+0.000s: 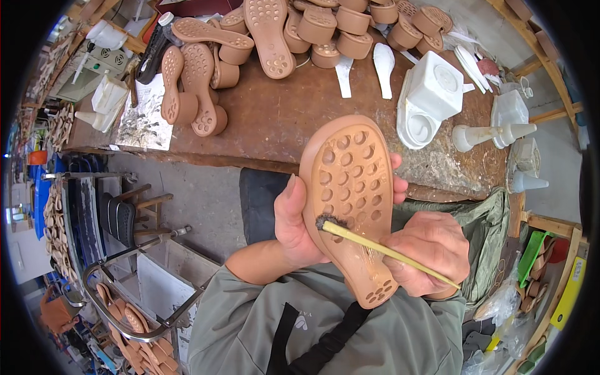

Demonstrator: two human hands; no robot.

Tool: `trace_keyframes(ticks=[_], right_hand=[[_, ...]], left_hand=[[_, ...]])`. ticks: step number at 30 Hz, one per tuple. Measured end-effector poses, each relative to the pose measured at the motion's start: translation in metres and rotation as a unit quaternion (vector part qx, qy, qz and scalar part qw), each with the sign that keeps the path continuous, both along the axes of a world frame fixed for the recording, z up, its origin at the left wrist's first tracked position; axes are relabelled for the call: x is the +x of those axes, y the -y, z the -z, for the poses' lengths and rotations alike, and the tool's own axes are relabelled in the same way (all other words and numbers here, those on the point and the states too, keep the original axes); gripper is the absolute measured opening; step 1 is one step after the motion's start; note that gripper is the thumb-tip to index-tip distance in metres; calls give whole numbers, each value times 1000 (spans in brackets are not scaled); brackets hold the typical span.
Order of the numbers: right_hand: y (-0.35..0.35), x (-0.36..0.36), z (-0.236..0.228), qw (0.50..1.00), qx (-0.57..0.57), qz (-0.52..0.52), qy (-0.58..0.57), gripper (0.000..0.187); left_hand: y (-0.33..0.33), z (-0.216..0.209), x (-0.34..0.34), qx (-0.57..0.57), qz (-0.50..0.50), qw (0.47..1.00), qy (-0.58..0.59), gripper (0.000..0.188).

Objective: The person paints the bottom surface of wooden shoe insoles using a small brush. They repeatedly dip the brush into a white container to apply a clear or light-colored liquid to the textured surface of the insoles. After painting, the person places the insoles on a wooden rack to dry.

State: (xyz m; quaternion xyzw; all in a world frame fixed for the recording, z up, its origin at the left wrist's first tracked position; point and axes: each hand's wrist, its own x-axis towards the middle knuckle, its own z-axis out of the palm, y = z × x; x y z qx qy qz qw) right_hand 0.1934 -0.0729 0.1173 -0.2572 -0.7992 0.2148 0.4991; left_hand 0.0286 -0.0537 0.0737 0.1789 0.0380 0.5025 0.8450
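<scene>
A tan shoe sole [353,181] with rows of round hollows lies tilted in front of my body, its wide toe end pointing away from me. My left hand [292,219] is closed round it, thumb on the near left edge and fingertips showing past the right edge. Between the fingers of my right hand [432,253] is a thin brush [381,249] with a pale wooden handle. Its dark bristles touch the sole at the left of the narrowing middle. The surface there looks wet and glossy.
Many tan soles [269,37] are heaped along the back of the brown worktable [262,119]. A white plastic container [431,94] and nozzle bottles [478,136] stand at the right. A metal-framed cart [156,275] with more soles is at the lower left, near a black chair [117,219].
</scene>
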Motion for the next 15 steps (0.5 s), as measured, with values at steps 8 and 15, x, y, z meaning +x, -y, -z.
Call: trace_keyframes(ticks=[8,15], right_hand=[[9,16,5,999,-7,-33,13,20],[-23,34,-3,995,-89,38,-29,14]], left_hand=[[-1,-4,-1,1,19,998,-52,95],[-2,-3,2,-3,32,998,-50,91]])
